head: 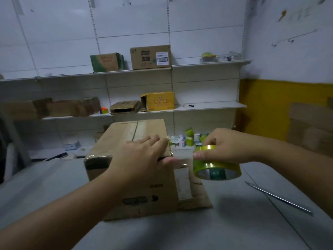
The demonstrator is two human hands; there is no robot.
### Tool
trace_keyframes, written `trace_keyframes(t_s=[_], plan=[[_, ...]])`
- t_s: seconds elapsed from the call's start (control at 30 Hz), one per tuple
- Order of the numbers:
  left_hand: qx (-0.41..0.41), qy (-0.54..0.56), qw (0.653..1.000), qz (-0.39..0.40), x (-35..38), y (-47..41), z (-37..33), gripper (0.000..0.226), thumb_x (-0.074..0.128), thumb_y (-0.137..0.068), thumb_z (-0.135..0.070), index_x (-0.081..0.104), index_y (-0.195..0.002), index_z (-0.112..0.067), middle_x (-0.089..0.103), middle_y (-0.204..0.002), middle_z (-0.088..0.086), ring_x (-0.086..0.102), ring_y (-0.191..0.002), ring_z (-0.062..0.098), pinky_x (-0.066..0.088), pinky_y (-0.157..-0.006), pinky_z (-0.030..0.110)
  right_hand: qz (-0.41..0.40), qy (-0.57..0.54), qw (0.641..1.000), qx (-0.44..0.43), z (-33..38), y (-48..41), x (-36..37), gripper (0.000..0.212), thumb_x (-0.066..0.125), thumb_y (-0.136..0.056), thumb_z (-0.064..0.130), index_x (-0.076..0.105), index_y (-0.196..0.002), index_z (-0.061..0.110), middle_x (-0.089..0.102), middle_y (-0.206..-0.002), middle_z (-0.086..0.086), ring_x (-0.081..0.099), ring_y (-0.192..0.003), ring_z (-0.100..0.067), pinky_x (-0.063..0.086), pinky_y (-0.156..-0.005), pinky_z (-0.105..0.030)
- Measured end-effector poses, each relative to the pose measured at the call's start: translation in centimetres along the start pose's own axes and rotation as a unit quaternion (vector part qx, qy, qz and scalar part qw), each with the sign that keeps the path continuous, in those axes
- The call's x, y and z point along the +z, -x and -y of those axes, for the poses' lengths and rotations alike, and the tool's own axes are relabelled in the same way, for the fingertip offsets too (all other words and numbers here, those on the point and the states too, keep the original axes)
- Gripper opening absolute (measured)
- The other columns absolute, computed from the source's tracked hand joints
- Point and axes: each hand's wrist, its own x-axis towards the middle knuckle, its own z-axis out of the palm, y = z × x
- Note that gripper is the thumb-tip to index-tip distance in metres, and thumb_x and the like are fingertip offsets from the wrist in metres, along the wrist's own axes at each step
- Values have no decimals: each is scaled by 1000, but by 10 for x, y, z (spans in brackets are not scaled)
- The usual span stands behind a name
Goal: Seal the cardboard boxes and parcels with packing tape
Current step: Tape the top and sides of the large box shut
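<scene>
A brown cardboard box [126, 186] stands on the grey table [225, 222], its top flaps closed with a taped seam. My left hand [142, 156] lies flat on the box's near right top edge, fingers straight, thumb over the edge on a strip of clear tape. My right hand [228, 147] grips a yellowish roll of packing tape [216, 166] just right of the box. A short clear strip runs from the roll to the box corner.
A thin metal blade or rod [279, 197] lies on the table at the right. A flat piece of cardboard [194, 192] sticks out beside the box. Wall shelves behind hold several boxes [150, 56] and small packets [189, 138]. Stacked cardboard [313, 127] stands at far right.
</scene>
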Motion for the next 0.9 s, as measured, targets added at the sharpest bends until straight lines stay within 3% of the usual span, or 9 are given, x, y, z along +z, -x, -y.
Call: trace_keyframes(t_s=[0.1, 0.23, 0.3, 0.47, 0.57, 0.63, 0.7, 0.77, 0.9], plan=[[39, 12, 999, -17, 4, 10, 6, 76, 8, -97, -58, 70, -107, -16, 73, -100, 6, 72, -83, 21, 55, -49, 32, 29, -93, 995, -24, -4, 10, 7, 43, 52, -73, 66, 64, -66, 26, 62, -65, 10, 61, -61, -3, 45, -57, -20], [75, 21, 996, -48, 0, 24, 15, 75, 11, -98, -58, 70, -110, -12, 71, -105, 8, 71, -89, 23, 56, -52, 32, 95, -219, 970, -54, -8, 14, 26, 42, 52, -78, 64, 65, -62, 27, 63, -63, 10, 60, -61, -4, 46, -59, -17], [77, 27, 996, -46, 0, 26, 16, 76, 12, -97, -59, 69, -111, -11, 71, -106, 8, 70, -90, 22, 57, -54, 33, 75, -245, 965, -58, -10, 14, 35, 40, 54, -77, 62, 66, -57, 29, 62, -57, 8, 59, -55, -3, 45, -54, -15], [77, 74, 992, -66, 2, 25, 16, 71, 11, -101, -50, 68, -112, -8, 70, -106, 9, 70, -91, 24, 58, -61, 37, -6, -169, 984, -49, -20, 14, 43, 53, 46, -60, 82, 61, -52, 32, 51, -48, 8, 48, -45, -2, 36, -48, -17], [60, 95, 991, -77, 4, 26, 14, 65, 14, -103, -43, 69, -112, -10, 70, -107, 8, 70, -93, 23, 57, -64, 35, -17, -83, 996, -40, -20, 18, 45, 64, 41, -68, 84, 57, -59, 23, 56, -56, 3, 51, -50, -4, 39, -51, -20], [53, 93, 990, -87, 7, 27, 13, 62, 16, -102, -41, 69, -113, -11, 70, -107, 7, 69, -94, 22, 57, -65, 35, -33, 49, 998, -29, -15, 20, 46, 74, 21, -72, 87, 54, -64, 21, 56, -61, 0, 51, -55, -6, 37, -53, -25], [52, 96, 990, -88, 7, 27, 13, 61, 16, -102, -41, 69, -113, -11, 70, -107, 7, 69, -94, 22, 57, -66, 35, -46, 138, 989, -10, -10, 21, 49, 75, 7, -62, 82, 52, -67, 22, 54, -64, 2, 50, -60, -8, 35, -54, -29], [50, 92, 990, -98, 6, 27, 13, 62, 16, -102, -41, 69, -113, -11, 70, -107, 7, 70, -93, 22, 56, -67, 35, -51, 127, 991, -3, -8, 22, 53, 73, 8, -70, 83, 50, -64, 24, 53, -64, 3, 49, -61, -8, 34, -54, -30], [65, 87, 988, -112, 6, 27, 15, 61, 17, -102, -41, 68, -112, -9, 70, -107, 9, 70, -91, 24, 56, -67, 38, -94, -6, 996, -10, -15, 31, 60, 61, 32, -77, 81, 52, -56, 27, 51, -55, 5, 49, -54, -6, 32, -52, -23]])
